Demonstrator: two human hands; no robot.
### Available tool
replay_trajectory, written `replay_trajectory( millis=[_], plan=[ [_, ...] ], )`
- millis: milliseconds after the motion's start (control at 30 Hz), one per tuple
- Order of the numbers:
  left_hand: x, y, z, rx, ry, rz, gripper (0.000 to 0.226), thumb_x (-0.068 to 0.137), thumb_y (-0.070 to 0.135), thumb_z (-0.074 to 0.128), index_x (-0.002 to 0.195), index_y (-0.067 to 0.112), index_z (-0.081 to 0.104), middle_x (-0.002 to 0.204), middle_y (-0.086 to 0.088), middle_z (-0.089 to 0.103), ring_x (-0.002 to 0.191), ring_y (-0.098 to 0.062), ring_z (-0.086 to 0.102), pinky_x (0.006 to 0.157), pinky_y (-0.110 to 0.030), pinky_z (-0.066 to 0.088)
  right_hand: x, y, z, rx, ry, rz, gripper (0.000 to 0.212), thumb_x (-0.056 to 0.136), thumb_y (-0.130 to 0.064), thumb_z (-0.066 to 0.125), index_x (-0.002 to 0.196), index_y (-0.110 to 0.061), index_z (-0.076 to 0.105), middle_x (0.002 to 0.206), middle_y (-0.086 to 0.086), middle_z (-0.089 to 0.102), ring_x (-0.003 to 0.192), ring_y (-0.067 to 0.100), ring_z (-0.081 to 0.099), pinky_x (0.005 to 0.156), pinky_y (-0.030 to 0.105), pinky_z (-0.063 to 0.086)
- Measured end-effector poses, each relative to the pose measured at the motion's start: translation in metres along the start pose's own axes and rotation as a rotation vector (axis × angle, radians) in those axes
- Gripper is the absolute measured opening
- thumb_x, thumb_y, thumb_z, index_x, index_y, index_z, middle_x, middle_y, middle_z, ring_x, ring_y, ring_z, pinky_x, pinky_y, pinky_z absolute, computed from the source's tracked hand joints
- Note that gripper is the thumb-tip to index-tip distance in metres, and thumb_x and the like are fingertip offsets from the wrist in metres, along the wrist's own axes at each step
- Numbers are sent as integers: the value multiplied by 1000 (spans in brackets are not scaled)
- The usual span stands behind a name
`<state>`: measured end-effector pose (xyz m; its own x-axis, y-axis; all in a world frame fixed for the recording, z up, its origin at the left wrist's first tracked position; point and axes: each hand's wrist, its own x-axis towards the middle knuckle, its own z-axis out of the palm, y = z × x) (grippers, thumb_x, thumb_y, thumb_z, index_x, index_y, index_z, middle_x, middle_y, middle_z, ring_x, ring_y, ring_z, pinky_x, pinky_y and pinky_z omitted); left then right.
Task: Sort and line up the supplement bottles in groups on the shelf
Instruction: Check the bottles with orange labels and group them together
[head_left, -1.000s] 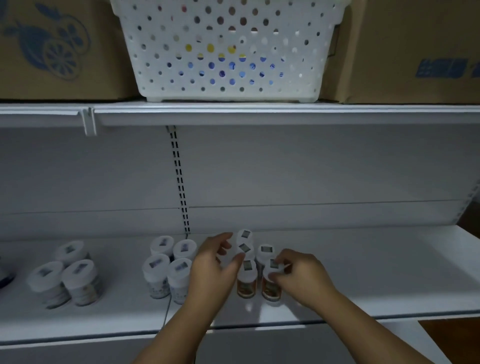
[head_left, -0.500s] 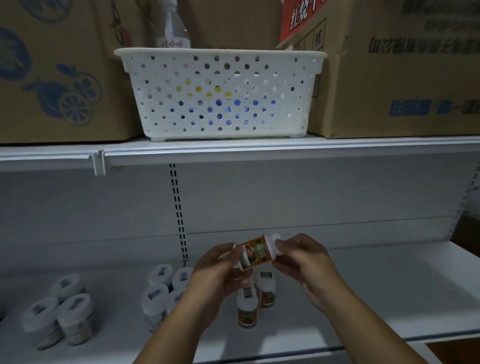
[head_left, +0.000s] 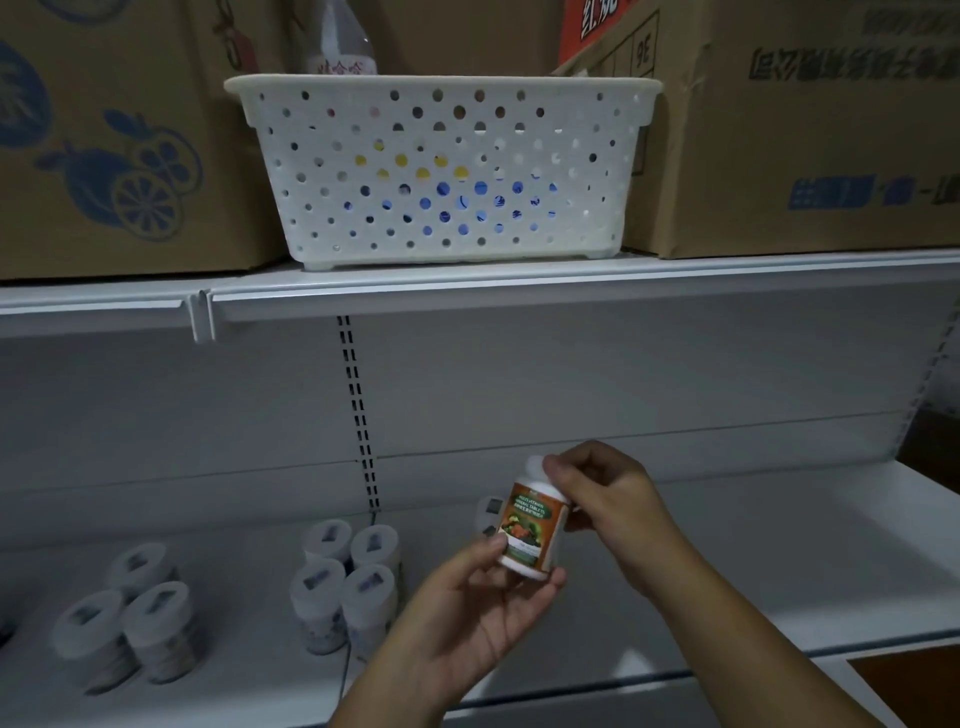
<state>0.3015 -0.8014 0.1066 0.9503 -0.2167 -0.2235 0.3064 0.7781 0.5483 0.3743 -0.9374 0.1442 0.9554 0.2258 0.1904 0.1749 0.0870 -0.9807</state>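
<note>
You face a white shelf (head_left: 727, 582) with a long bare stretch on its right half and a front edge running just below your forearms. Above it, an upper shelf carries cardboard boxes and a perforated white basket (head_left: 447, 171), well clear of your hands.

On the left of the lower shelf stand two clusters of white-capped jars: a group of three (head_left: 124, 618) far left, and a group of four (head_left: 345, 587) near the slotted upright (head_left: 358, 410). These sit upright and close together, caps touching or nearly so. Just behind your raised bottle, the caps of the small bottles (head_left: 491, 512) of its own kind peek out; how many there are you cannot tell, since your hands cover them.

Your orange-labelled bottle (head_left: 530, 525) is lifted off the shelf, held between both hands. Its long axis is close to upright, tilted slightly with the cap leaning up and to the right. Your left hand (head_left: 467, 618) cups it from below, fingers curled round the base. Your right hand (head_left: 602, 499) pinches the white cap from above and the right.

The bottle's group lies directly beneath and slightly behind it, so the likely move is short: straight down and a touch back. Your right hand is the nearer one to the open room. Set it down on the right flank of its group, and mind the hidden neighbours, which could tip if nudged.
</note>
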Motion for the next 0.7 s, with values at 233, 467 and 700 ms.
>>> replay_trajectory(
  millis=[233,467,700],
  plan=[
    [-4,9,1,149,36,14,31,67,11,70,93,-6,66,83,-26,66,64,-33,68,50,-27,58,-5,3,-2,3,14,25,19,85,-17,65,70,-8,56,56,-2,61,50,10,58,45,21,47],
    [0,3,-5,497,220,436,51,49,-10,78,92,10,61,93,-15,65,75,-26,67,64,-33,56,-20,12,-4,-39,54,142,23,89,-28,61,86,-5,58,79,15,66,52,17,65,47,27,52],
    [-7,2,0,567,180,408,31,82,16,65,113,13,59,94,-16,71,75,-29,71,64,-32,58,-32,15,-9,123,92,92,7,87,-1,58,91,-7,59,78,3,66,65,12,66,57,31,56]
  ],
)
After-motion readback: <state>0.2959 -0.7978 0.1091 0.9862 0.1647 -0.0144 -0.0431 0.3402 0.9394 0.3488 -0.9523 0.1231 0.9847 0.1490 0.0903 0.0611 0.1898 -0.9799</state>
